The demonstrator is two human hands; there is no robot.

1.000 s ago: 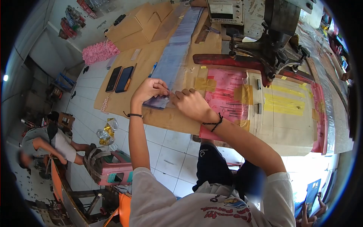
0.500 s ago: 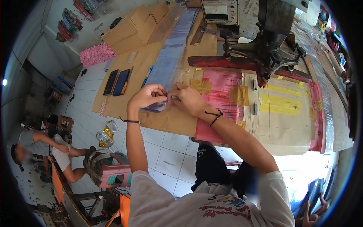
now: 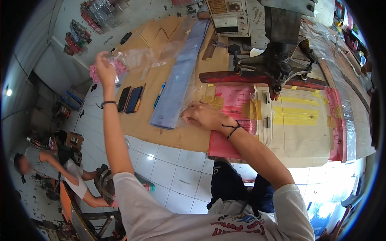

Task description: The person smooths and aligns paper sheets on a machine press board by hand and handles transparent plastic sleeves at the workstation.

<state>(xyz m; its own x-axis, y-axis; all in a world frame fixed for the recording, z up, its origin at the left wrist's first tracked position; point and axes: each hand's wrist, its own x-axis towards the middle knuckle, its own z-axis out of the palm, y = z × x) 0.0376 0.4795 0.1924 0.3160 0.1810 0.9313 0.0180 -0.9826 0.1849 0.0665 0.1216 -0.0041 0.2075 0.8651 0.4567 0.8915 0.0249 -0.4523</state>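
Note:
My left hand (image 3: 105, 72) is raised at the far left, closed on a clear plastic sheet (image 3: 138, 58) that stretches to the right over the table. My right hand (image 3: 207, 115) rests at the table's near side, fingers curled over clear film at the lower end of a long stack of bluish plastic sheets (image 3: 179, 76). What its fingertips pinch, if anything, is hidden. A blue pen (image 3: 159, 95) lies left of the stack. Two phones (image 3: 130, 99) lie farther left. Pink material (image 3: 120, 66) shows behind my left hand.
Right of my right hand, a press (image 3: 281, 60) with a red bar (image 3: 229, 77) stands over a taped board (image 3: 301, 138) with pink sheets (image 3: 231, 100). A control box (image 3: 227, 20) is behind it. Cardboard boxes (image 3: 150, 32) stand at the back left. Another person (image 3: 72, 172) sits lower left.
My left hand has swung far up and left from beside my right hand, drawing the clear sheet along. My right hand has stayed near the stack's end, slightly lower in view.

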